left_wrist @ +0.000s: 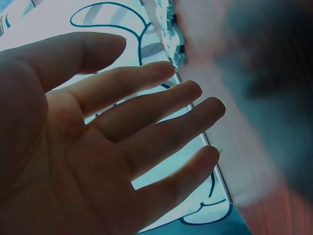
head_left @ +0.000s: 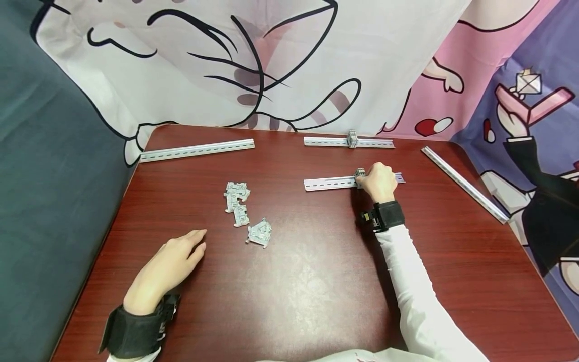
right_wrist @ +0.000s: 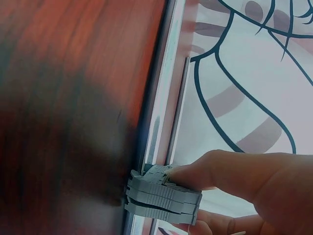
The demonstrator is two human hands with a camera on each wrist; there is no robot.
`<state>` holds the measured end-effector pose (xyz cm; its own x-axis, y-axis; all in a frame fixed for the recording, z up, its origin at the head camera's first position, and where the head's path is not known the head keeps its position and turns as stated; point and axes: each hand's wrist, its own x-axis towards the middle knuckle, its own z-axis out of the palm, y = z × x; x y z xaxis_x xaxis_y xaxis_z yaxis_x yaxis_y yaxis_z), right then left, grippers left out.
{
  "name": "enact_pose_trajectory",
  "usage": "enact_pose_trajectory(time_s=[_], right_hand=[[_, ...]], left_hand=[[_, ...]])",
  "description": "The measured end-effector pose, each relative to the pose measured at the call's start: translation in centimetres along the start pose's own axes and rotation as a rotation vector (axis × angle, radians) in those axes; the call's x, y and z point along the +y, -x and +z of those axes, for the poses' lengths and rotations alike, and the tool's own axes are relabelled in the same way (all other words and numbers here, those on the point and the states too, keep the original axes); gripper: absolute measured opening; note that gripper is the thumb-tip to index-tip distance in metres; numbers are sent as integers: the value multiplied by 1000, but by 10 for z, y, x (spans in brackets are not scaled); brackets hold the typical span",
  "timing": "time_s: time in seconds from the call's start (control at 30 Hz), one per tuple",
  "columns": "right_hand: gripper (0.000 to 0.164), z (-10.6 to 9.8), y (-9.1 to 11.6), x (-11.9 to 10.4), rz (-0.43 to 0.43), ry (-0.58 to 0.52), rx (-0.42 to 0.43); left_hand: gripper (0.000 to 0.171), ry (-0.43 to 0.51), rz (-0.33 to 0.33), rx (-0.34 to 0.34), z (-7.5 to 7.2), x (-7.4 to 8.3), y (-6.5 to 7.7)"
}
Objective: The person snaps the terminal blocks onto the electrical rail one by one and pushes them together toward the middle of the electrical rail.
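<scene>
My right hand (head_left: 379, 182) pinches a small stack of grey terminal blocks (right_wrist: 164, 198) seated on a slotted metal DIN rail (head_left: 330, 184). In the right wrist view the thumb presses on the blocks from one side, with curled fingers at the other. My left hand (head_left: 169, 266) hovers over or rests on the left of the table, fingers relaxed and spread, holding nothing. Nearest to it are loose grey terminal blocks, one cluster (head_left: 260, 233) close by and another pile (head_left: 236, 196) farther back.
Behind the worked rail lies another DIN rail (head_left: 325, 141) carrying a few terminal blocks (head_left: 352, 139). A long bare rail (head_left: 199, 150) lies at the back left, and one more (head_left: 466, 185) slants along the right edge. A printed cloth (head_left: 289, 60) hangs behind the brown table (head_left: 298, 301).
</scene>
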<state>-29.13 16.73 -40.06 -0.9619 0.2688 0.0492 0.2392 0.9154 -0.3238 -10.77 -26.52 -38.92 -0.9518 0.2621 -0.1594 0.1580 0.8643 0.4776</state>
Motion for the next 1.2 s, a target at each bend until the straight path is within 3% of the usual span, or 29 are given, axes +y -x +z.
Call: enact_pose_trajectory(time_s=[0.53, 0.83, 1.2], right_hand=[[42, 5, -17, -9, 19, 29, 8], [33, 6, -29, -13, 34, 49, -31], [32, 9, -42, -19, 47, 48, -43]], left_hand=[[44, 14, -96, 44, 3, -23, 24], [44, 20, -149, 76, 2, -37, 35], [45, 50, -195, 85, 3, -41, 48]])
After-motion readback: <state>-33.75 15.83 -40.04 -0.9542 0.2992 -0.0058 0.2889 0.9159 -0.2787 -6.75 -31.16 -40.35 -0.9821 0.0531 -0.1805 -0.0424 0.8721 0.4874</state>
